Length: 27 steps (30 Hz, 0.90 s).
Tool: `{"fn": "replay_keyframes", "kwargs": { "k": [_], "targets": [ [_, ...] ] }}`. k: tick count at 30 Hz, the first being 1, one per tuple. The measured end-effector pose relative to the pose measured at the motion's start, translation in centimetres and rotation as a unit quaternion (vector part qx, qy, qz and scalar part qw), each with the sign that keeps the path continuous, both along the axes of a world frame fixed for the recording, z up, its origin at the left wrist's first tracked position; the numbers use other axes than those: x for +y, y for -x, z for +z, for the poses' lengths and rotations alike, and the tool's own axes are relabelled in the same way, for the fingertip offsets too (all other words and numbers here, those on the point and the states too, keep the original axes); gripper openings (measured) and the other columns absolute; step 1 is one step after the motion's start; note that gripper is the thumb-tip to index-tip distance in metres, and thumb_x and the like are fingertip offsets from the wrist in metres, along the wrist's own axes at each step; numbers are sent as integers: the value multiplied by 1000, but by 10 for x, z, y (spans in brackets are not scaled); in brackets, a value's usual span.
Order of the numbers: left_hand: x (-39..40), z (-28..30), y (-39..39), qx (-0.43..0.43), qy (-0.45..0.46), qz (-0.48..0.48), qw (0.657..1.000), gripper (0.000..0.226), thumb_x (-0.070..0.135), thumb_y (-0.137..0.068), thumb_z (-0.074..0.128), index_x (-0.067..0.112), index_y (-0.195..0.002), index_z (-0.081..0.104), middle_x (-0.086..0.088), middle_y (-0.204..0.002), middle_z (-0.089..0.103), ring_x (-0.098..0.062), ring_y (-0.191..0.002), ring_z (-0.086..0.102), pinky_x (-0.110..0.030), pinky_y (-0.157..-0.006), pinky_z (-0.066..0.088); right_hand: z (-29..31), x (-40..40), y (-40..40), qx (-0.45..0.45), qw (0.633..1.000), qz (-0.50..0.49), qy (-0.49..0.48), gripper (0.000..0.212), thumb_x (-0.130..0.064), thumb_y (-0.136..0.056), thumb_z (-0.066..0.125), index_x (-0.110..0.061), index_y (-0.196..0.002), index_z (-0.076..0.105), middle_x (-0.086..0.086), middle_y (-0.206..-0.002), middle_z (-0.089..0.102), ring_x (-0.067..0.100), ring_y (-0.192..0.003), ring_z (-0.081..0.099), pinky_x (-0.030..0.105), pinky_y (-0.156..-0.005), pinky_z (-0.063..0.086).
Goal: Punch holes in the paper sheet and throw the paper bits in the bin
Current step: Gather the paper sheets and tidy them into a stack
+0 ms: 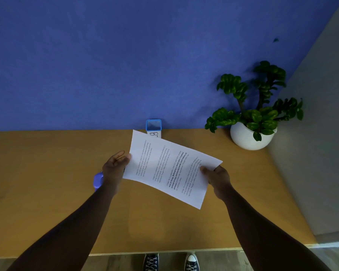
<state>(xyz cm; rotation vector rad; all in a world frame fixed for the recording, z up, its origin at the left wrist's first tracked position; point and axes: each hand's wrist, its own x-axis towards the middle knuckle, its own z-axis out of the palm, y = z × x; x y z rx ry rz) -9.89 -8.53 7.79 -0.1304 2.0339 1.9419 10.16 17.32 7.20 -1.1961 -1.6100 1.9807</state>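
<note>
A white printed paper sheet [170, 169] is held above the wooden table [47, 182], tilted with its text running sideways. My right hand [218, 178] pinches the sheet's right edge, thumb on top. My left hand [115, 165] touches the sheet's left edge with fingers loosely curled; its grip is unclear. A purple hole punch [97, 179] lies on the table just left of my left wrist, partly hidden by it. A small white bin with a blue rim [153, 128] stands at the table's back edge, its lower part behind the sheet's top corner.
A potted green plant in a round white pot [250, 136] stands at the back right of the table. A blue wall [125, 65] rises behind the table. The table's front edge [164, 252] is near my shoes.
</note>
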Motion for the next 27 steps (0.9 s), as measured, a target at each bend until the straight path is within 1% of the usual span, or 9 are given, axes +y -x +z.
{"fn": "replay_keyframes", "kwargs": {
  "k": [3,5,7,9,12,17,20,24,27],
  "targets": [
    [-1,1,-4,1,-7,-2,1000,42,20,-85,78,12,-125,66,0,-104,72,-14,-95,65,-38,-91,50,1,0,-3,11,1000,-1,9,17,-4,-87,67,-18,-96,71,0,-96,75,18,-86,70,32,-69,57],
    [-2,1,-7,5,-6,-9,1000,43,17,-85,77,8,-126,66,1,-102,72,-10,-91,64,-39,-94,51,2,0,-4,17,1000,-4,18,17,-3,-87,67,-16,-97,70,2,-98,74,21,-89,70,38,-77,58],
    [-3,2,-9,3,-6,-17,1000,44,16,-86,77,6,-127,65,-5,-109,72,-16,-97,64,-43,-99,51,4,0,-5,23,999,-6,26,17,-2,-87,66,-14,-98,70,5,-102,74,24,-91,69,42,-83,57],
    [-4,3,-11,-4,-12,-26,1000,44,15,-87,76,5,-128,63,-11,-118,71,-21,-102,64,-45,-101,52,5,-1,-5,28,999,-7,35,17,-1,-88,65,-14,-98,69,8,-103,73,25,-91,69,42,-82,57],
    [-5,7,-14,-20,-40,-39,998,43,15,-89,73,8,-130,62,-10,-123,70,-21,-105,65,-36,-91,56,8,-3,-5,33,998,-8,52,18,-1,-88,64,-12,-102,68,10,-106,72,27,-95,69,46,-85,57],
    [3,14,-21,-58,-105,-14,993,44,19,-88,74,15,-130,61,-5,-125,69,-21,-110,65,-33,-83,55,11,-8,-4,43,996,-18,76,21,-3,-89,64,-13,-107,66,8,-109,71,25,-96,68,39,-74,58],
    [14,19,-26,-82,-159,-1,984,43,17,-88,75,15,-128,62,-2,-123,71,-19,-113,67,-31,-80,56,12,-10,-2,53,995,-13,87,24,-4,-90,63,-12,-112,64,10,-113,70,29,-103,66,43,-80,57],
    [30,23,-34,-85,-182,-20,980,33,17,-87,75,20,-120,68,2,-119,73,-12,-101,71,-25,-72,60,11,-13,4,66,991,-17,115,31,-3,-89,64,-11,-119,61,9,-118,68,30,-109,64,50,-90,54],
    [38,24,-37,-79,-177,-44,980,31,18,-88,75,18,-118,70,0,-117,74,-17,-105,72,-29,-77,59,9,-15,10,82,987,-17,135,34,-2,-89,63,-12,-121,60,9,-120,67,31,-111,63,49,-87,56]
  ]
}}
